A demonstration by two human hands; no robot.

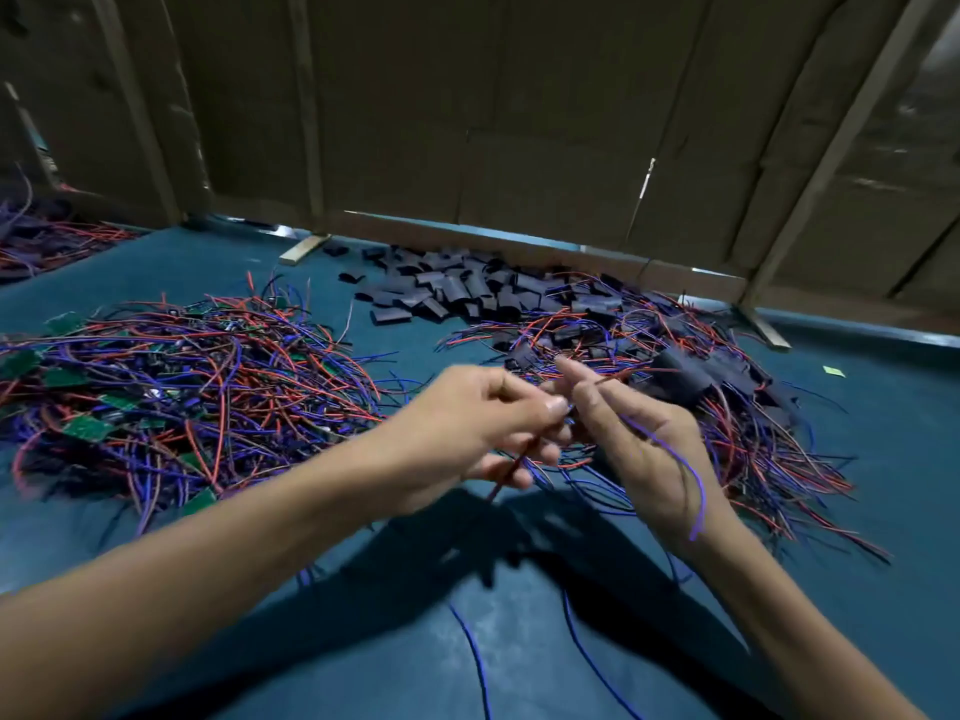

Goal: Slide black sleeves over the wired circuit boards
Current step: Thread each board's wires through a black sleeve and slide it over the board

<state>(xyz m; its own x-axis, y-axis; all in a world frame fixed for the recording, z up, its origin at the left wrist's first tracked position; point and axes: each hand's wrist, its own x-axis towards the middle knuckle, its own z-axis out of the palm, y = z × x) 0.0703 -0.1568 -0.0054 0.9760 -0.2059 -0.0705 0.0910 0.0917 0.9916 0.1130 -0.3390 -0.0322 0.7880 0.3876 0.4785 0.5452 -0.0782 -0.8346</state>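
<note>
My left hand [483, 428] and my right hand [634, 439] meet above the blue table, both pinching the thin red and blue wires [680, 459] of one unit. A red wire runs down out of my left fingers, and a blue wire loops over my right palm. Whatever board hangs on these wires is hidden between the fingers. Bare green circuit boards with red and blue wires [156, 387] lie heaped at the left. Loose black sleeves [447, 293] are piled at the back centre. Sleeved boards with wires [691, 371] lie heaped at the right.
A cardboard wall [519, 122] with wooden battens closes the back of the blue table [363, 641]. Another heap of wires [47, 241] sits at the far left. Two loose blue wires [478, 662] trail on the near table. A small green scrap [834, 371] lies at the right.
</note>
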